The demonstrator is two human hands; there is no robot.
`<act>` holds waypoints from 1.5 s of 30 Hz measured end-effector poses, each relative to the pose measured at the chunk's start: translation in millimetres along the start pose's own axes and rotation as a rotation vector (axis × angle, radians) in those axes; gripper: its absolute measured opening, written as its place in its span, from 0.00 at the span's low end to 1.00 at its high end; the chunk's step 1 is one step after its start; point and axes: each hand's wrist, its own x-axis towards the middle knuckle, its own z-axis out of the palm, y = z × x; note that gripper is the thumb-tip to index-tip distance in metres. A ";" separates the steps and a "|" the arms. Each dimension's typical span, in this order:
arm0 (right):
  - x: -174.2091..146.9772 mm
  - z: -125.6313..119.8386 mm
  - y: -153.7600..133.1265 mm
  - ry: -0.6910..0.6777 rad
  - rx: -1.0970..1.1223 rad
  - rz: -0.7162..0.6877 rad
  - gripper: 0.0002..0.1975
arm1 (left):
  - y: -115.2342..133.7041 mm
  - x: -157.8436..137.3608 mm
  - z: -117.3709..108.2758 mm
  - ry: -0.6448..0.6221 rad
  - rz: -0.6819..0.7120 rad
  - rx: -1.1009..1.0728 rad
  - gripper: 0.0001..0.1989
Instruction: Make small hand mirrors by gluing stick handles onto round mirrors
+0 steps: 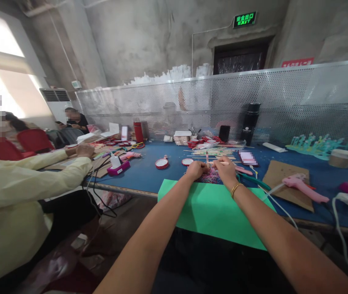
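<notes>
Pinkish strands (209,177) lie beyond the green sheet (213,216); there our left hand (197,170) and right hand (227,169) curl, finger grip unclear.

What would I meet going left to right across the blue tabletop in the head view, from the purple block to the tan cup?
Purple block → red bottle → wearer's left hand → wearer's right hand → black bottle → brown cardboard → tan cup.
</notes>
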 end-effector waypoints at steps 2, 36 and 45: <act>0.5 0.0 1.2 -0.003 -0.008 0.005 0.06 | -1.0 0.8 0.6 0.007 0.002 0.004 0.24; -0.7 -0.2 -3.4 0.027 0.008 0.005 0.06 | -7.1 4.9 2.7 0.027 0.028 0.033 0.20; -0.5 -2.4 -2.6 0.049 -0.063 0.010 0.06 | -6.1 4.2 2.8 0.020 0.008 0.031 0.21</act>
